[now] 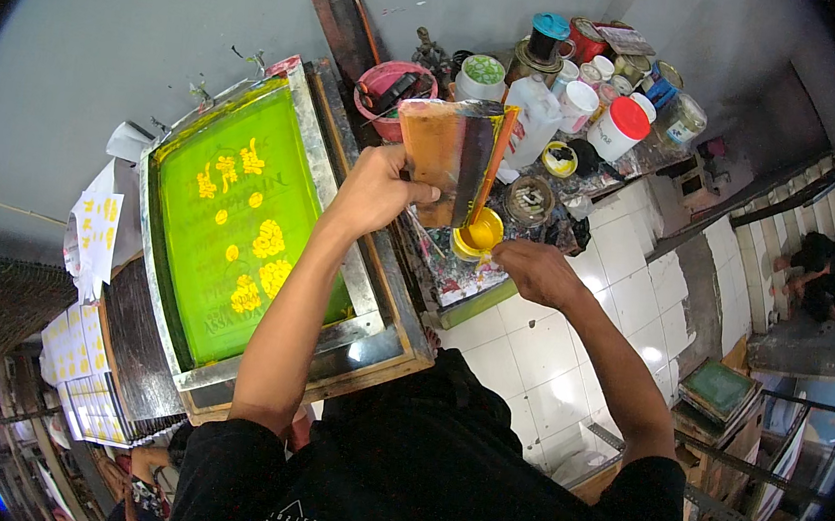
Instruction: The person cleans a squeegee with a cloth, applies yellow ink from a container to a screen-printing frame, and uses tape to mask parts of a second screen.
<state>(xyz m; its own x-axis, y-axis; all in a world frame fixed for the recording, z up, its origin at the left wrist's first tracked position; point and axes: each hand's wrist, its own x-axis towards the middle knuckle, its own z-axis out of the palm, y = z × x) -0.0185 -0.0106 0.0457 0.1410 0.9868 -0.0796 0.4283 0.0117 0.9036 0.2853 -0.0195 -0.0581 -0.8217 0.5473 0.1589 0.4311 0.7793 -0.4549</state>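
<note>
**Squeegee and yellow ink tub at the edge of a crowded bench**

The left hand (372,193) grips a broad wooden squeegee (440,147), thumb laid across its face; the blade side is dark, with an orange edge streaked yellow. The squeegee is held upright, its lower end beside a yellow tub (462,249). This tub contains thick yellow ink (484,230). The right hand (535,272) has its fingers curled together at the tub's right side; whether they pinch a thin tool or the rim cannot be told.

Just beyond the tub, on the bench (468,286), a round tin (508,205) holds small pale stubs. Behind it are a small yellow-rimmed tub (546,164) with pale and dark contents and a translucent jug (533,121). A white pot (476,90) contains a green substance; beside it, a pink basin (362,94) holds a black object. Farther right stand white cups (579,103), a white tub with a red lid (616,134) and a clear jar (685,121); a blue-lidded dark mug (547,42) rises at the back.

To the left of the squeegee, a green printing screen (203,240) carrying yellow motifs lies in a metal frame (319,131). Printed sheets (77,353) lie beyond it.
</note>
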